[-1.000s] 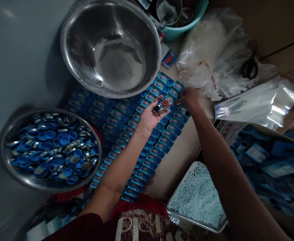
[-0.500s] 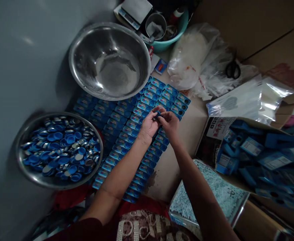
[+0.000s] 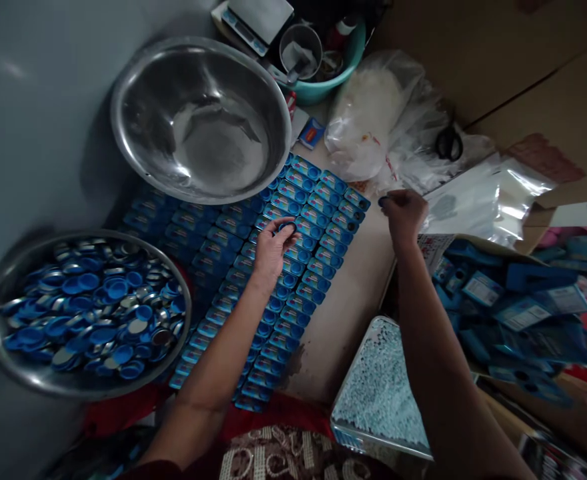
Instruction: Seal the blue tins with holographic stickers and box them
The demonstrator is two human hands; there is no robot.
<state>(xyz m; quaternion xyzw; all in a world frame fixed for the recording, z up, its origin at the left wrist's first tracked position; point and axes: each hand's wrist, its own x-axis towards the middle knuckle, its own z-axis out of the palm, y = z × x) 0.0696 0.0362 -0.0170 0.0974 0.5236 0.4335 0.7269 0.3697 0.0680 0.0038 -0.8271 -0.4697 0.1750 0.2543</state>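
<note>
My left hand (image 3: 272, 248) is over the rows of blue packs (image 3: 318, 267), its fingers closed around a small round blue cap (image 3: 287, 228). Off to the right of the packs, my right hand (image 3: 407, 212) pinches a small dark blue round piece (image 3: 383, 201) between thumb and fingertips. Each blue pack is a flat rectangle with a round spot at one end. A few at the far right end of the rows show dark spots instead of blue ones.
A steel bowl of blue and silver caps (image 3: 93, 313) stands at left. Behind the packs is a large steel bowl (image 3: 201, 120). Plastic bags (image 3: 368, 113), scissors (image 3: 448, 143), a tub of pale blue granules (image 3: 381, 387) and a box of blue packaging (image 3: 518, 293) line the right.
My hands were together over the packs and are now apart. My right hand has moved right with a small piece, while my left keeps the cap. The view has shifted slightly.
</note>
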